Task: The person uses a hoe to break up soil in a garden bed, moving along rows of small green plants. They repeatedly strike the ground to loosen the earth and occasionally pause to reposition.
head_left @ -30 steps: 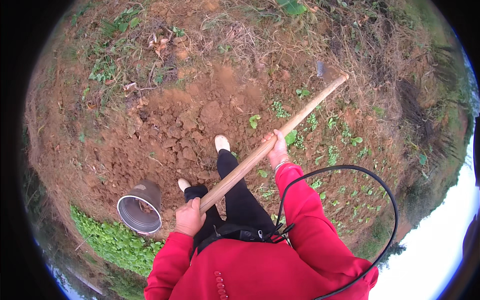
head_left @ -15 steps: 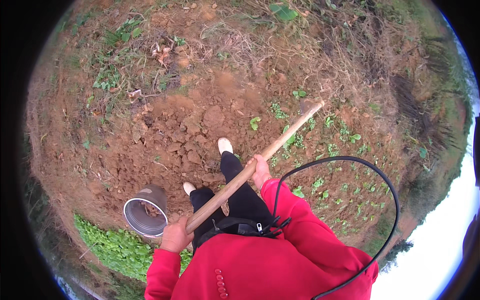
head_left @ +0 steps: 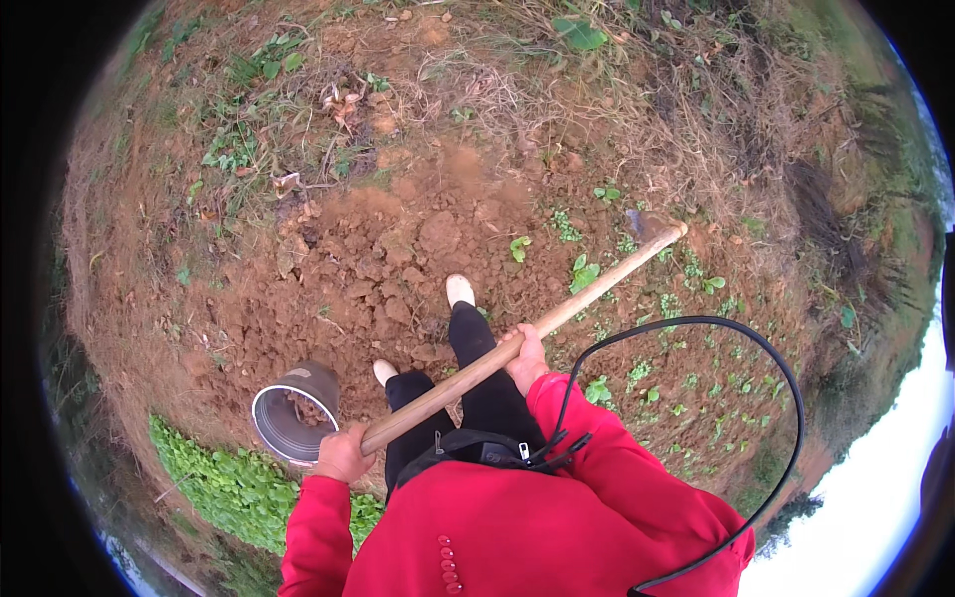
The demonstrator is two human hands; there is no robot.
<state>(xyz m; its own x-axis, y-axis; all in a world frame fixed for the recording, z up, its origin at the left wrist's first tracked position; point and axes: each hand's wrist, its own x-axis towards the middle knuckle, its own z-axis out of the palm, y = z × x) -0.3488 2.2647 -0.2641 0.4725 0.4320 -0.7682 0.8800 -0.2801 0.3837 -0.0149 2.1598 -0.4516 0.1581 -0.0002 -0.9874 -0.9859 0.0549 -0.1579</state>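
A hoe (head_left: 468, 376) with a long pale wooden handle slants across my body from lower left to upper right. My left hand (head_left: 344, 454) is wrapped round the handle's near end, by my left hip. Farther up, my right hand (head_left: 525, 356) grips it around the middle. The hoe's metal blade (head_left: 647, 225) is at the far end, over soil with small green seedlings; whether it touches the ground I cannot tell. Loose, broken reddish soil (head_left: 398, 261) lies ahead of my feet.
A grey bucket (head_left: 298, 410) with some soil-coloured lumps inside lies tipped near my left hand. Dense leafy greens (head_left: 224, 488) grow behind it. Seedlings (head_left: 696, 378) dot the ground on my right, dry grass (head_left: 686, 129) lies farther out. A black cable (head_left: 796, 398) loops beside my right arm.
The hoe's head has swung a little to the right and nearer, and the handle lies flatter. My right hand has moved slightly right and down with it. Both hands keep their hold.
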